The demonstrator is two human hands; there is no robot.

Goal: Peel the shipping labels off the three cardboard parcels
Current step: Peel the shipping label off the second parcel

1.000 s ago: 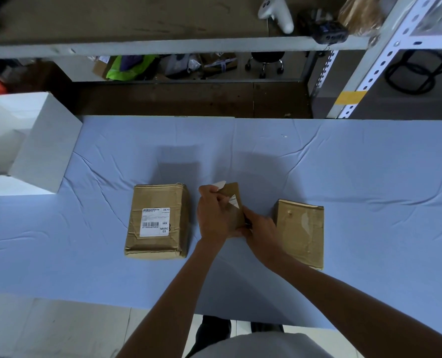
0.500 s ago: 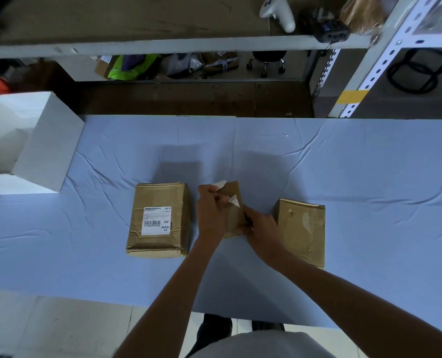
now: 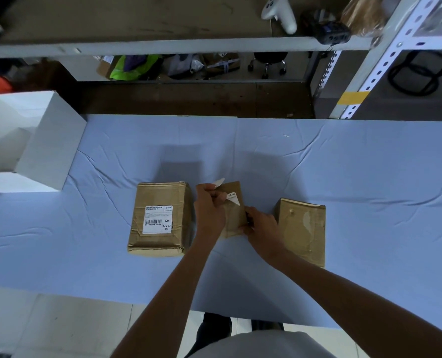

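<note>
Three brown cardboard parcels lie in a row on the blue cloth. The left parcel (image 3: 160,218) carries a full white shipping label (image 3: 158,219) with a barcode. The middle parcel (image 3: 234,210) is tilted between my hands. My left hand (image 3: 209,205) pinches its white label (image 3: 231,198), which is peeled back and partly lifted, a curled corner showing above my fingers. My right hand (image 3: 261,226) grips the parcel's right lower side. The right parcel (image 3: 302,228) shows no label, only a shiny tape patch.
A blue cloth (image 3: 344,189) covers the table. A white open box (image 3: 34,146) stands at the left edge. Behind the table rises a metal shelf rack (image 3: 356,81) with a white controller (image 3: 279,11) and other items on it.
The label on the middle parcel has come off a little further in my left hand. Both hands and the parcels stay in nearly the same place.
</note>
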